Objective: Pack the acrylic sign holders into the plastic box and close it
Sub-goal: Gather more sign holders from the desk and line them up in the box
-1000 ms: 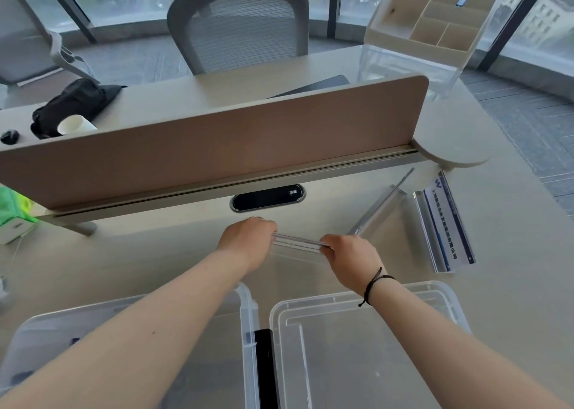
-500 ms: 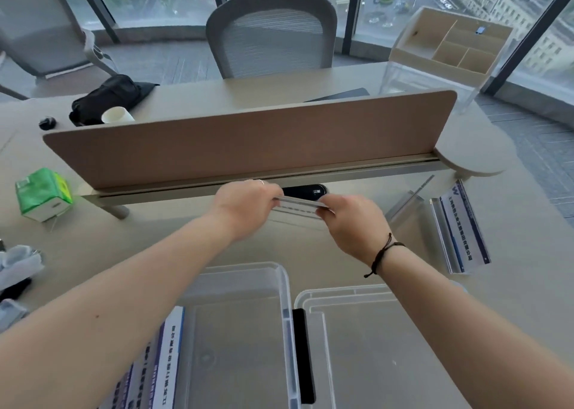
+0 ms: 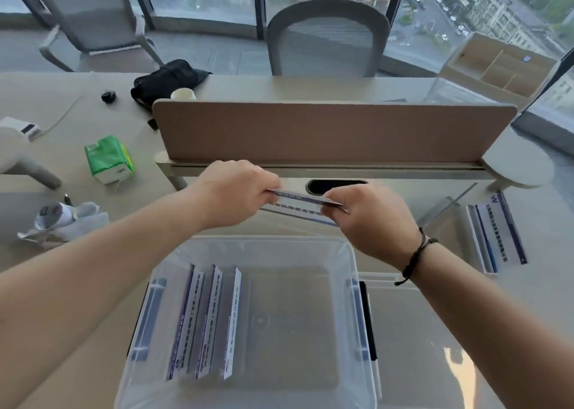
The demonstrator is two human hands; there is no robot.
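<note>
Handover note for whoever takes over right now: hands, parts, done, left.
Left hand and right hand each grip one end of a clear acrylic sign holder with a blue-printed insert, held above the desk beyond the clear plastic box.
Done: three sign holders stand at the box's left side.
Left: the held one, more sign holders on the desk at right, then fit the clear lid.
</note>
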